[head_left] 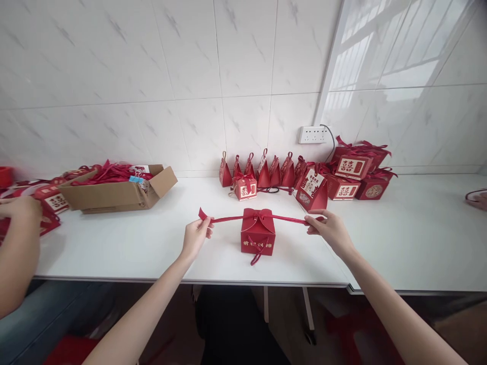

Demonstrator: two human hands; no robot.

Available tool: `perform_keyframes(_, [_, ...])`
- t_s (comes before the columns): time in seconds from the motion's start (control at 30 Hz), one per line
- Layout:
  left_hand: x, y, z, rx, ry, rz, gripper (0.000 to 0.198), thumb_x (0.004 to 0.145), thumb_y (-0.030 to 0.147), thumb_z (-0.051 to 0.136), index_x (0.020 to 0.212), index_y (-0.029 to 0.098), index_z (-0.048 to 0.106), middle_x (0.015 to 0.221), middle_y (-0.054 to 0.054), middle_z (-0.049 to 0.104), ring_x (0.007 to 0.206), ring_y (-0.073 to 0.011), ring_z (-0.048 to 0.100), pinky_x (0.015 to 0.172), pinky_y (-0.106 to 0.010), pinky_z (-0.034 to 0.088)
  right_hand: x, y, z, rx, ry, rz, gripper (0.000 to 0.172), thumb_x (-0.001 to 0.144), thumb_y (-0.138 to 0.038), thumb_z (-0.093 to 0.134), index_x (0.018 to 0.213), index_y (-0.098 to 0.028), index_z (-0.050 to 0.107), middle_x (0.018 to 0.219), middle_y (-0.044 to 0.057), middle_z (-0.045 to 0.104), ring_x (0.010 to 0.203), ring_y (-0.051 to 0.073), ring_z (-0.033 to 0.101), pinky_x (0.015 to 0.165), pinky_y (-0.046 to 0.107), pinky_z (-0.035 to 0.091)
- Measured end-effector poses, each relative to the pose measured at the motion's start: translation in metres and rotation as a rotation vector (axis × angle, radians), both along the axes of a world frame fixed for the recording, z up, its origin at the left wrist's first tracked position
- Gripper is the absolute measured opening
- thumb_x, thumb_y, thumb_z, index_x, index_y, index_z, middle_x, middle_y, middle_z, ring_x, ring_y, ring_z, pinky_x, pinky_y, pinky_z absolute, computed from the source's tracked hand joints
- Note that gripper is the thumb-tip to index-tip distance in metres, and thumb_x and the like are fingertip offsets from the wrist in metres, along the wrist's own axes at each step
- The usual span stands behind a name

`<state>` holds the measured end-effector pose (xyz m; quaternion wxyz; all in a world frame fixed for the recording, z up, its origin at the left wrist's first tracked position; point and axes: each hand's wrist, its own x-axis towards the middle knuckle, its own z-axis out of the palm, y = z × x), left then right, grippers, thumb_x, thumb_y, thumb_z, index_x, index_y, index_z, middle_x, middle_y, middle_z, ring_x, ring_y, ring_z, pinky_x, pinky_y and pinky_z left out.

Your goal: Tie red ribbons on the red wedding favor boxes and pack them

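A red gift box (257, 235) with gold lettering stands upright on the white table in front of me. Its top flaps are folded shut, and a twisted cord handle (256, 257) hangs down its front. From a knot at the top, a red ribbon (228, 219) stretches out tautly to both sides. My left hand (196, 235) pinches one ribbon end, with a short tail sticking up past the fingers. On the other side, my right hand (330, 229) pinches the opposite end. Both hands are off the box, at about the height of its top.
Behind the box stand a small tied box (245, 188) and several red triangular boxes (288, 171). More tied boxes (352, 167) are stacked at the right, below a power strip (315, 135). An open carton (110, 196) of ribbons sits left, near another person's arm (23, 243).
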<state>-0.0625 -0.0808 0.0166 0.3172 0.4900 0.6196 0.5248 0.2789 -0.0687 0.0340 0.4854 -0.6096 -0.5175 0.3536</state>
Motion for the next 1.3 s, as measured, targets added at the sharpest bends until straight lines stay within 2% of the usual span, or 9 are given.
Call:
perform_keyframes(0.1, [-0.014,0.005,0.004,-0.064,0.163,0.005,0.031,0.058,0.043,0.068,0.067,0.014,0.063,0.069,-0.008,0.060,0.065,-0.0229,0.058,0.064,-0.036,0.047,0.011,0.003,-0.004,-0.116,-0.238,0.113,0.024,0.071,-0.029,0.066,0.089,-0.016,0.060,0.065,0.004,0.067,0.053,0.017,0.063,0.057,0.031,0.054])
perform_keyframes(0.2, [-0.011,0.008,0.019,0.061,0.277,0.005,0.034,0.051,0.031,0.074,0.080,0.017,0.065,0.094,-0.010,0.062,0.100,-0.0306,0.056,0.089,-0.039,0.042,0.009,0.008,0.002,-0.005,-0.481,0.144,0.029,0.068,-0.037,0.068,0.088,-0.016,0.066,0.094,0.013,0.068,0.084,0.025,0.066,0.074,0.036,0.051])
perform_keyframes(0.3, [0.012,0.014,0.035,0.130,0.271,-0.265,0.027,0.062,0.035,0.069,0.085,0.022,0.065,0.108,-0.007,0.060,0.112,-0.0264,0.050,0.096,-0.033,0.038,-0.012,0.014,0.012,0.167,-0.421,0.251,0.035,0.077,-0.047,0.058,0.093,-0.018,0.068,0.114,0.013,0.062,0.109,0.027,0.057,0.089,0.037,0.045])
perform_keyframes(0.47, [0.043,0.026,0.034,-0.174,-0.003,-0.680,0.030,0.062,0.047,0.070,0.064,0.018,0.062,0.072,-0.005,0.064,0.075,-0.0210,0.058,0.070,-0.030,0.047,-0.050,0.018,0.014,-0.091,-0.123,0.550,0.050,0.081,-0.059,0.047,0.077,-0.013,0.066,0.075,0.007,0.068,0.072,0.018,0.063,0.073,0.031,0.049])
perform_keyframes(0.67, [0.045,0.024,0.011,-0.190,-0.217,-0.728,0.039,0.068,0.053,0.065,0.065,0.016,0.051,0.065,0.000,0.054,0.056,-0.0098,0.050,0.055,-0.022,0.040,-0.055,0.010,0.000,-0.208,0.309,0.759,0.036,0.073,-0.049,0.067,0.072,-0.014,0.059,0.069,0.002,0.060,0.063,0.011,0.055,0.066,0.025,0.045])
perform_keyframes(0.77, [0.042,0.025,0.004,-0.210,-0.288,-0.732,0.042,0.070,0.052,0.065,0.063,0.017,0.042,0.056,0.005,0.041,0.047,-0.0055,0.036,0.048,-0.020,0.030,-0.051,0.011,-0.004,-0.296,0.457,0.763,0.039,0.066,-0.045,0.075,0.067,-0.016,0.048,0.052,-0.008,0.041,0.044,0.004,0.034,0.047,0.020,0.030])
perform_keyframes(0.9, [0.033,0.028,0.000,-0.212,-0.320,-0.737,0.041,0.075,0.050,0.061,0.063,0.018,0.039,0.054,0.006,0.038,0.050,-0.0063,0.036,0.052,-0.021,0.031,-0.043,0.010,-0.007,-0.257,0.440,0.747,0.049,0.068,-0.052,0.071,0.061,-0.019,0.035,0.048,-0.012,0.021,0.043,0.002,0.014,0.043,0.020,0.013])
perform_keyframes(1.13, [0.019,0.029,-0.005,-0.232,-0.271,-0.802,0.040,0.075,0.049,0.063,0.061,0.016,0.044,0.054,0.003,0.046,0.055,-0.0095,0.045,0.061,-0.025,0.035,-0.029,0.011,-0.011,-0.211,0.224,0.659,0.048,0.066,-0.058,0.068,0.061,-0.019,0.040,0.047,-0.011,0.024,0.043,0.003,0.013,0.042,0.022,0.008])
perform_keyframes(1.3, [0.020,0.026,0.004,-0.245,-0.251,-0.802,0.037,0.075,0.047,0.064,0.066,0.016,0.047,0.062,0.001,0.053,0.061,-0.0109,0.051,0.063,-0.025,0.037,-0.023,0.012,0.005,-0.227,0.056,0.684,0.042,0.069,-0.056,0.065,0.066,-0.017,0.048,0.050,-0.010,0.027,0.043,0.003,0.018,0.042,0.022,0.011])
